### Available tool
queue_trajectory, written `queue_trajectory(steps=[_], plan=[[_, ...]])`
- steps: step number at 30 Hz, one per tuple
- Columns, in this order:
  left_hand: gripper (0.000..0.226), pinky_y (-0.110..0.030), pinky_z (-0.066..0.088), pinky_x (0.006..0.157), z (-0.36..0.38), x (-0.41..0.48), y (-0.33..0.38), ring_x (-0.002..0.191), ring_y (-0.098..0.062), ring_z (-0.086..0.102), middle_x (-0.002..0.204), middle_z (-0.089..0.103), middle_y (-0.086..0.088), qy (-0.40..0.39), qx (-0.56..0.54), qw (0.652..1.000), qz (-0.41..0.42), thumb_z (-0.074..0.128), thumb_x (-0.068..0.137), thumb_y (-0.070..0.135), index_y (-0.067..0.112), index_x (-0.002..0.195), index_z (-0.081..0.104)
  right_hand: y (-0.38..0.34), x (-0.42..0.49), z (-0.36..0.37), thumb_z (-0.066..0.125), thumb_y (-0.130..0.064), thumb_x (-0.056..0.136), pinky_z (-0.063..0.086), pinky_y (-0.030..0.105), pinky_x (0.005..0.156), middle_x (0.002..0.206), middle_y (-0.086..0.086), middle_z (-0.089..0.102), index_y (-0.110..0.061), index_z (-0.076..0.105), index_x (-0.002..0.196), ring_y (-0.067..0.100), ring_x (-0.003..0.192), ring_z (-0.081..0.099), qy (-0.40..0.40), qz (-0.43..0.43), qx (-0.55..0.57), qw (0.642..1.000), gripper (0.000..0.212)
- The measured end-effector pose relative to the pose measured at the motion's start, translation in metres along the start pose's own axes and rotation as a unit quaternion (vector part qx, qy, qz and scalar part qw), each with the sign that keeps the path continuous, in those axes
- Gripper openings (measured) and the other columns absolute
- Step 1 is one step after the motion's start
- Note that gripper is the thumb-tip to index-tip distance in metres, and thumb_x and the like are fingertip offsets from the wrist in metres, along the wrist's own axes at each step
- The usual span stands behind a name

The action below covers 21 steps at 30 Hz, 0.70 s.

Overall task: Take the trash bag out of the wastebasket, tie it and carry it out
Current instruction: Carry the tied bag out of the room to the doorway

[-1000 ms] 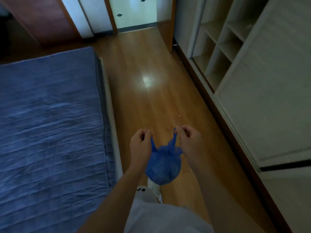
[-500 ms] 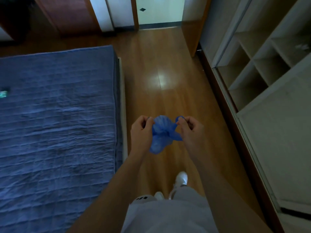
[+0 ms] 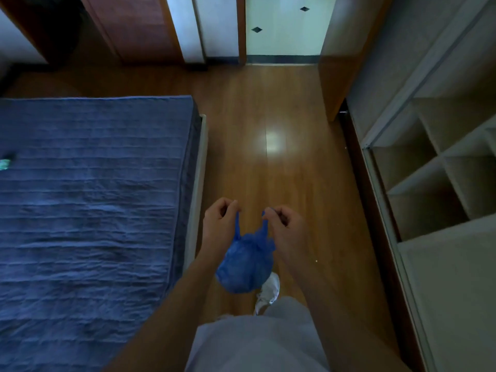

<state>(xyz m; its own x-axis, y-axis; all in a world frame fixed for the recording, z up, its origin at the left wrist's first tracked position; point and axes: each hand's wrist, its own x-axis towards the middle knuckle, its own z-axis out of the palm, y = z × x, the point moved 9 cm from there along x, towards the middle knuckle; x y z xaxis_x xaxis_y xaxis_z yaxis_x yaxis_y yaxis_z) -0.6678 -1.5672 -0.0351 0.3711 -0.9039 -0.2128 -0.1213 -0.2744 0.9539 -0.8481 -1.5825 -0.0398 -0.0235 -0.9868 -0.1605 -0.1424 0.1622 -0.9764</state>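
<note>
A small blue trash bag [image 3: 245, 264] hangs in front of me above the wooden floor, bunched into a round bundle. My left hand [image 3: 218, 224] pinches one thin ear of the bag's top. My right hand [image 3: 285, 225] pinches the other ear, a short gap away. Both ears are pulled upward and apart, and the bundle dangles between my wrists. No wastebasket is in view.
A bed with a blue quilt [image 3: 88, 210] fills the left side. An open white shelf unit [image 3: 434, 170] lines the right wall. A strip of wooden floor [image 3: 271, 146] runs ahead to a lit doorway [image 3: 284, 30]. My white shoe [image 3: 268, 291] shows under the bag.
The bag was flipped up between my hands half a second ago; it now hangs down again with the ears stretched apart. I have walked forward along the bed toward the doorway.
</note>
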Motion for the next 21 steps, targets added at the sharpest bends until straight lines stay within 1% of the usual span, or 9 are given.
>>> queue_trajectory(steps=[3,6,7,10,11,13,16,18,21], plan=[[0.026,-0.035,0.043,0.060,0.022,0.042,0.012,0.058,-0.015,0.047,0.058,0.049,0.001,0.012,0.002,1.000,-0.021,0.057,0.093,0.019,0.010,0.069,0.057,-0.005,0.058,-0.006,0.062,-0.016,0.095,0.046,0.029,0.059,0.068,0.020,0.061,-0.001,0.062,0.074,0.013,0.061,0.054,-0.012,0.002,-0.004,1.000,0.026],[0.025,-0.035,0.043,0.060,0.040,0.080,0.024,0.058,-0.016,0.047,0.058,0.049,-0.001,0.020,-0.001,0.999,-0.033,0.057,0.092,0.018,0.010,0.068,0.055,-0.016,0.111,-0.014,0.063,-0.014,0.094,0.043,0.021,0.055,0.057,-0.003,0.056,-0.004,0.062,0.071,0.004,0.055,0.051,0.004,-0.002,0.001,1.000,0.026],[0.025,-0.034,0.043,0.060,0.046,0.092,0.029,0.058,-0.016,0.047,0.058,0.049,-0.002,0.021,-0.002,0.999,-0.034,0.056,0.092,0.018,0.010,0.068,0.056,-0.019,0.125,-0.015,0.063,-0.015,0.094,0.043,0.022,0.055,0.058,-0.004,0.055,-0.003,0.061,0.071,0.005,0.055,0.051,0.006,-0.008,0.005,1.000,0.026],[0.026,-0.027,0.041,0.055,0.058,0.125,0.040,0.055,-0.010,0.046,0.057,0.048,0.001,0.031,0.002,0.999,-0.032,0.055,0.095,0.015,0.009,0.069,0.055,-0.026,0.164,-0.016,0.061,-0.014,0.095,0.041,0.025,0.055,0.061,0.004,0.053,0.005,0.058,0.074,0.009,0.057,0.048,0.001,-0.024,0.022,0.999,0.029],[0.027,-0.024,0.040,0.054,0.061,0.135,0.045,0.054,-0.009,0.046,0.056,0.048,0.002,0.033,0.002,0.999,-0.028,0.055,0.095,0.015,0.009,0.069,0.055,-0.027,0.177,-0.016,0.061,-0.013,0.095,0.041,0.024,0.054,0.059,0.001,0.052,0.006,0.057,0.074,0.008,0.056,0.048,0.001,-0.022,0.022,1.000,0.029],[0.027,-0.024,0.040,0.053,0.068,0.155,0.051,0.054,-0.009,0.045,0.055,0.048,0.002,0.034,-0.001,0.999,-0.021,0.055,0.094,0.014,0.008,0.068,0.055,-0.028,0.204,-0.017,0.062,-0.013,0.095,0.039,0.020,0.052,0.054,-0.010,0.052,0.004,0.059,0.071,0.003,0.052,0.046,0.007,-0.017,0.018,1.000,0.029],[0.024,-0.024,0.041,0.055,0.075,0.189,0.059,0.057,-0.010,0.047,0.057,0.049,0.002,0.026,-0.011,1.000,-0.005,0.056,0.093,0.012,0.002,0.071,0.056,-0.028,0.243,-0.019,0.062,-0.018,0.095,0.040,0.022,0.053,0.053,-0.013,0.055,-0.006,0.064,0.072,0.001,0.053,0.048,0.030,0.004,0.023,0.999,0.026],[0.024,-0.021,0.041,0.055,0.080,0.213,0.065,0.057,-0.010,0.047,0.058,0.050,0.002,0.008,-0.008,1.000,0.013,0.057,0.094,0.011,-0.003,0.075,0.057,-0.030,0.270,-0.018,0.061,-0.020,0.096,0.038,0.024,0.054,0.050,-0.015,0.053,-0.006,0.066,0.076,0.001,0.052,0.045,0.039,0.018,0.025,0.999,0.025],[0.024,-0.020,0.042,0.055,0.086,0.256,0.073,0.057,-0.010,0.048,0.058,0.050,0.003,-0.012,-0.014,1.000,0.021,0.057,0.095,0.012,-0.003,0.076,0.058,-0.034,0.312,-0.011,0.059,-0.020,0.097,0.036,0.027,0.054,0.046,-0.017,0.050,-0.009,0.066,0.075,0.002,0.048,0.043,0.042,0.032,0.024,0.998,0.025]])
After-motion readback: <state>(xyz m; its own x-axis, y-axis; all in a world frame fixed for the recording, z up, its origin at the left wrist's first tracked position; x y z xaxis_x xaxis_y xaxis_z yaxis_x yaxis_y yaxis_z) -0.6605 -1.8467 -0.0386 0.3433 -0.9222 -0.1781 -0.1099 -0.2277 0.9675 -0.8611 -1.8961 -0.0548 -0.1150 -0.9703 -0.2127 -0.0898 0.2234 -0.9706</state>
